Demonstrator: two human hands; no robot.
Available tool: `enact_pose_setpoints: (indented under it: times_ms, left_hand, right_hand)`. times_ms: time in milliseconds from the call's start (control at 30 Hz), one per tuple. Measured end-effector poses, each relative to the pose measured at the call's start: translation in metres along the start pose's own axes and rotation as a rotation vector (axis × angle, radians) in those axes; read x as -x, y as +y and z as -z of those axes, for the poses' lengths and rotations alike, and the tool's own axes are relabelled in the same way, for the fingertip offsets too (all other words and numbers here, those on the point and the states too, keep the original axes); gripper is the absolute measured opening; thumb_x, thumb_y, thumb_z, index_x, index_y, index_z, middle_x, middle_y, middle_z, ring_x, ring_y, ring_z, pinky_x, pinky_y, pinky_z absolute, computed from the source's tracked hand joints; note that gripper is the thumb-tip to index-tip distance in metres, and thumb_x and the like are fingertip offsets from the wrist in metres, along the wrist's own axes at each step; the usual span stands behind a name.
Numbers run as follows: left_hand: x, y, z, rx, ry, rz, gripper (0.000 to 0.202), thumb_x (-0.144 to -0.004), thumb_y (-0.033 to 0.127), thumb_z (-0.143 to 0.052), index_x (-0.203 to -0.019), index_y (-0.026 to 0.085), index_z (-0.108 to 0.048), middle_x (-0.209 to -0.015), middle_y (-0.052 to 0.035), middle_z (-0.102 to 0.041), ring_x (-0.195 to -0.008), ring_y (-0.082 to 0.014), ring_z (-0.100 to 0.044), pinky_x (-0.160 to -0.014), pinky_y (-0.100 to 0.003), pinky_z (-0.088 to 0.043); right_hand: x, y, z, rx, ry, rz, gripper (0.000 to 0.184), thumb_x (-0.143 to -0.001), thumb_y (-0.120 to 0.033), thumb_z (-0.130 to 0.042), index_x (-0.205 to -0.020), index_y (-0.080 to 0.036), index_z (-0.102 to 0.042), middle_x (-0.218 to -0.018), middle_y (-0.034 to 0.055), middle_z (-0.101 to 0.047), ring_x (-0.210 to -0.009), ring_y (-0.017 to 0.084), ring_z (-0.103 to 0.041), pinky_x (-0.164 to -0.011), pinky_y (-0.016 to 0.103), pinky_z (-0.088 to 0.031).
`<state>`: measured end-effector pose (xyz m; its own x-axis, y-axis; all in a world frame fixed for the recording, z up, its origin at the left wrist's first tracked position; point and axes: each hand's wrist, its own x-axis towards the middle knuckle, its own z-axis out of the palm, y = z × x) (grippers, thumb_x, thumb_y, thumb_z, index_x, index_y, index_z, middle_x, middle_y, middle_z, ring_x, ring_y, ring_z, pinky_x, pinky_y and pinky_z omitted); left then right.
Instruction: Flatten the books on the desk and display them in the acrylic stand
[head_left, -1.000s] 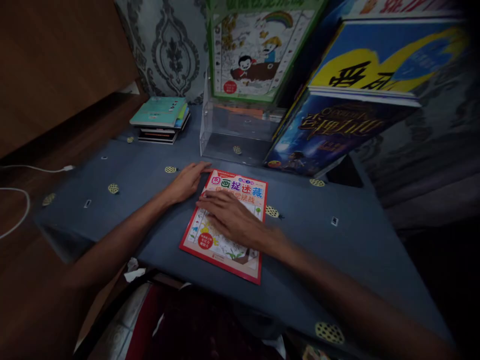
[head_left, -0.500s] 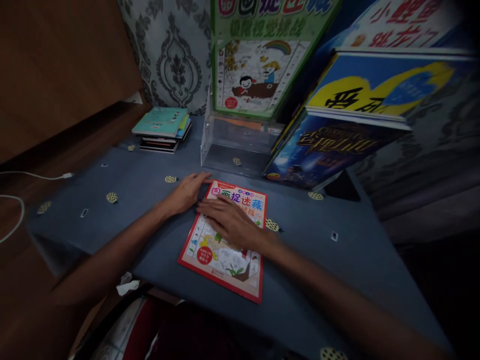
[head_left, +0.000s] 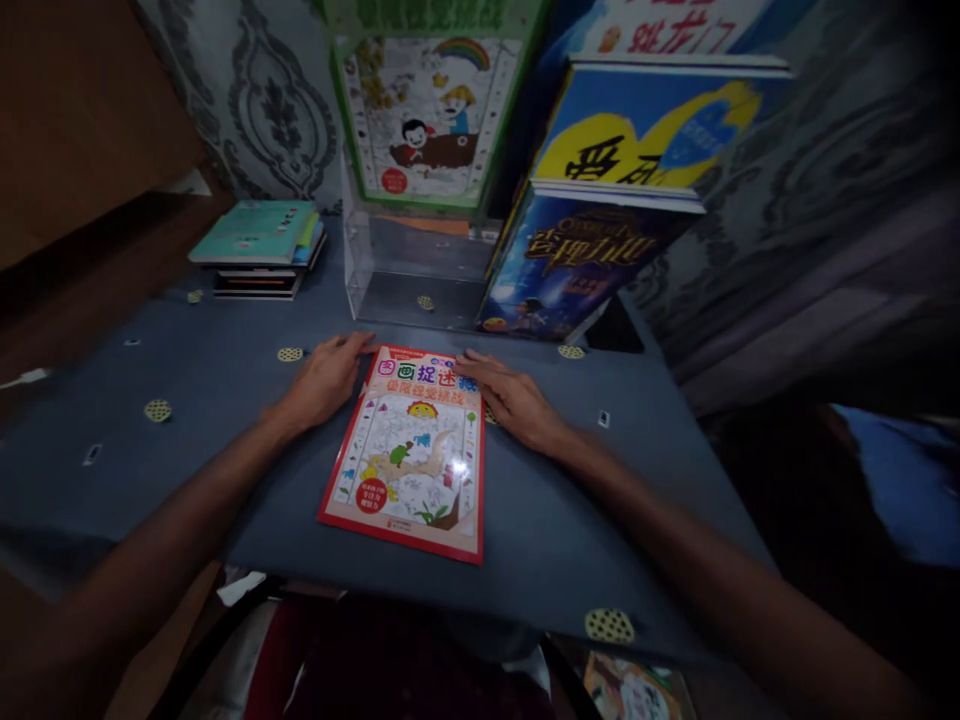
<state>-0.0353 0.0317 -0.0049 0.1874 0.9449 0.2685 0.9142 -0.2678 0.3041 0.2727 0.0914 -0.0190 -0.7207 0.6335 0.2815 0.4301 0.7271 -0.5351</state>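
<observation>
A red-bordered picture book (head_left: pixel 420 470) lies shut on the cloth-covered table, its cover facing up and slightly tilted in the view. My left hand (head_left: pixel 330 380) rests beside its upper left corner, fingers stretched toward the top edge and touching or nearly touching it. Along the upper right edge lies my right hand (head_left: pixel 517 400), with its outstretched fingertips over the cover near the title. Neither hand grips the book. The underside of both palms is hidden.
Behind the book stands a clear acrylic rack (head_left: pixel 416 295) with a green-framed book (head_left: pixel 435 120) in it. To its right a dark blue book (head_left: pixel 577 260) leans in front of a blue and yellow book (head_left: pixel 652 120). Several stacked books (head_left: pixel 255 240) lie at the back left.
My right hand has slid from the middle of the cover to its upper right edge, uncovering the picture. My left hand stays by the upper left corner. The view has shifted right.
</observation>
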Motion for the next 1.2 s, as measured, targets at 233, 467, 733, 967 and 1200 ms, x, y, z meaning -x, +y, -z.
enact_pose_setpoints:
  times_ms: [233, 467, 733, 967, 1200]
  left_hand:
    - [0.001, 0.01, 0.008, -0.044, 0.001, -0.022, 0.042, -0.1, 0.026, -0.035, -0.134, 0.016, -0.057, -0.129, -0.0124, -0.07, -0.116, -0.0291, -0.06, -0.102, -0.05, -0.049]
    - [-0.019, 0.052, 0.007, -0.157, -0.126, -0.223, 0.041, -0.103, 0.038, -0.042, -0.128, 0.016, -0.065, -0.132, -0.0147, -0.067, -0.133, -0.0353, -0.051, -0.111, -0.058, -0.04]
    - [0.017, 0.117, -0.01, 0.041, -0.27, -0.568, 0.041, -0.107, 0.037, -0.04, -0.138, 0.017, -0.06, -0.142, -0.013, -0.061, -0.137, -0.0277, -0.052, -0.113, -0.05, -0.042]
    - [0.092, 0.142, -0.001, 0.079, -0.303, -0.668, 0.045, -0.105, 0.035, -0.046, -0.146, 0.016, -0.05, -0.151, -0.0118, -0.056, -0.146, -0.0249, -0.044, -0.124, -0.052, -0.033]
    - [0.098, 0.149, -0.003, 0.106, -0.191, -0.573, 0.035, -0.108, 0.03, -0.042, -0.137, 0.019, -0.057, -0.145, -0.0063, -0.062, -0.138, -0.0176, -0.054, -0.123, -0.045, -0.037]
  right_hand:
    - [0.018, -0.004, 0.006, -0.004, 0.053, -0.06, 0.042, -0.103, -0.023, -0.04, -0.138, -0.02, -0.063, -0.143, 0.0094, -0.065, -0.145, 0.027, -0.048, -0.116, 0.054, -0.043]
    - [0.016, -0.003, 0.008, 0.021, 0.036, -0.077, 0.045, -0.102, -0.027, -0.045, -0.146, -0.022, -0.055, -0.149, 0.009, -0.059, -0.143, 0.028, -0.049, -0.116, 0.054, -0.042]
    - [0.018, 0.004, 0.004, 0.039, 0.04, -0.054, 0.049, -0.103, -0.031, -0.048, -0.149, -0.016, -0.052, -0.154, 0.0126, -0.053, -0.145, 0.029, -0.046, -0.121, 0.051, -0.036]
    - [0.02, 0.011, -0.005, 0.036, 0.095, 0.0, 0.048, -0.102, -0.032, -0.05, -0.149, -0.019, -0.051, -0.153, 0.0123, -0.055, -0.145, 0.029, -0.046, -0.12, 0.053, -0.037]
    - [0.018, -0.003, -0.012, 0.109, 0.102, -0.064, 0.046, -0.102, -0.026, -0.045, -0.145, -0.015, -0.055, -0.15, 0.0153, -0.057, -0.145, 0.03, -0.047, -0.121, 0.056, -0.036]
